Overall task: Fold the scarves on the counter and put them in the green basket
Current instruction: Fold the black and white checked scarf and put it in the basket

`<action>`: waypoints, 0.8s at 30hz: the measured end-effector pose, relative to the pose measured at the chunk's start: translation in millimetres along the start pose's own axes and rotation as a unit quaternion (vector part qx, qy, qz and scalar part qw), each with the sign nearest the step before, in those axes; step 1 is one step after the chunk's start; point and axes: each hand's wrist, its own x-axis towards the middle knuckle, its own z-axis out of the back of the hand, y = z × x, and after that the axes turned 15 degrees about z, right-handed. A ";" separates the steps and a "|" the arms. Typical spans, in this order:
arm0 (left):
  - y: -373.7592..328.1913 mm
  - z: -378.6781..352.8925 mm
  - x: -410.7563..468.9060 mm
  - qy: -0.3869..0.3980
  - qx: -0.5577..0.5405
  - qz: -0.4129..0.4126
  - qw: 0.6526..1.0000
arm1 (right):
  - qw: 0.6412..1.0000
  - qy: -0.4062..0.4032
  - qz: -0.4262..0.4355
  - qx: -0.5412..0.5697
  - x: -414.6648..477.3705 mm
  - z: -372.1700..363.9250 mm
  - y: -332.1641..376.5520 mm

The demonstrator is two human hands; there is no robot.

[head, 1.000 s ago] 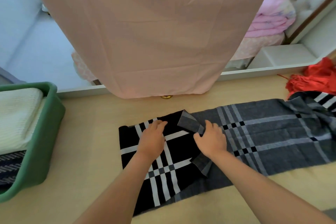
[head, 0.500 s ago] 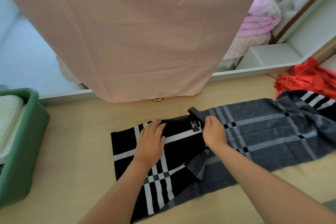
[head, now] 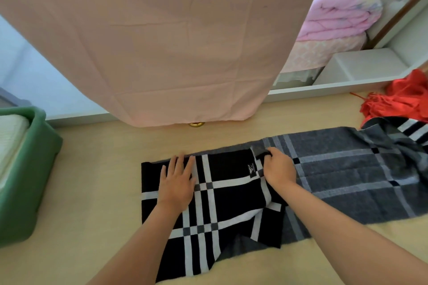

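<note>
Scarf: long black, white and grey plaid woven scarf [head: 231, 194], lying flat on the pale wooden counter [head: 92, 192], across the middle and right of the view.
Long axis: left to right along the counter, angling slightly away toward the right.
Ends: left end folded over with its black-and-white face up, lying on the grey length; right end rumpled near the edge of the view.
Left hand [head: 177, 180]: palm down, fingers straight and slightly spread, pressing the black folded section near its far left corner.
Right hand [head: 279, 169]: fingers curled, pinching a small raised tuck of the scarf at its far edge, where black meets grey.
Basket: green plastic basket [head: 30, 169] at far left, well apart from the scarf, holding a folded cream knitted textile [head: 11, 136].
Other scarf: red fringed scarf [head: 398, 102], bunched at far right, against the rumpled end.
Background: peach-pink fabric sheet [head: 162, 41] hanging down to the counter's far edge.
</note>
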 end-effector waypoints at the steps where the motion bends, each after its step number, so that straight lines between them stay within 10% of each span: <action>1: 2.8 3.4 4.8 -0.033 -0.015 0.009 0.999 | 0.999 -0.026 -0.020 0.038 4.5 1.1 0.0; 17: 76.8 7.6 49.6 -0.195 0.043 0.036 0.979 | 0.996 -0.052 -0.068 0.023 31.7 -10.1 -18.3; 24: 94.9 3.5 57.9 -0.210 -0.106 0.049 0.971 | 0.996 -0.081 -0.046 -0.008 45.0 -13.0 -16.1</action>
